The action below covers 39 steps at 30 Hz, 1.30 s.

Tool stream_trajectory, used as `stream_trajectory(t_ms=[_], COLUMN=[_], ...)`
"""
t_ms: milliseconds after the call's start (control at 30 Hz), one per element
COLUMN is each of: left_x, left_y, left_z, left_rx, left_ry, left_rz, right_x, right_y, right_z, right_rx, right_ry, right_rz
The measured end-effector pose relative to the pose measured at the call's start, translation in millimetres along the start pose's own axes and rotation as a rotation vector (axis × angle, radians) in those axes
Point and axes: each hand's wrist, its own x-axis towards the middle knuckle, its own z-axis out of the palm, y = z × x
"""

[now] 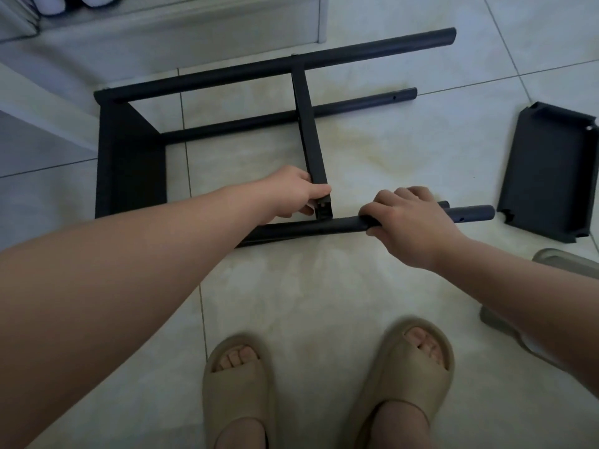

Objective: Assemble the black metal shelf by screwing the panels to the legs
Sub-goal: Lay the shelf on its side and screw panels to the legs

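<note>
- Black shelf frame is lying on its side on the tiled floor, with its end panel standing on edge at the left.
- Far leg is running along the top of the frame. A lower far leg is lying on the floor behind it, with a screw hole showing near its free end.
- Middle panel is showing edge-on, spanning from the far leg down toward the near leg.
- Left grip is clamping the near end of the middle panel, thumb on top and fingers curling underneath.
- That panel corner is sitting right at the near leg, just left of the right grip. I cannot tell whether it is actually seated.
- Right grip is wrapping over the near leg from above, fingers curled round the tube.
- The near leg's free end is sticking out past the right grip to the right, hole visible.
- Another tube end is peeking out just behind the knuckles.
- Loose panel is lying flat on the floor, rim up, well apart to the right of both hands.
- The person is standing in beige slippers near the frame, and a spare slipper is lying at the right edge.
</note>
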Motion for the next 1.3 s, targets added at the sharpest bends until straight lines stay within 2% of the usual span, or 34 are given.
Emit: stream_trajectory(t_ms=[333,1033,1300], left_x=[3.3,10.5,11.0], left_y=[6.4,-6.7,-13.4], left_z=[-10.0,-21.1,-18.2], left_rx=[0.093,0.177,0.076], left_ry=[-0.044,0.005,0.024], left_rz=[-0.071,0.013,0.015], right_x=[-2.0,8.7,5.2], right_y=[-2.2,1.2,-4.1], right_z=[-19.3,-25.1,-17.4], right_rx=[0.015,0.037,0.04], right_ry=[0.157,0.121,0.149], right_rz=[0.015,0.055,0.08])
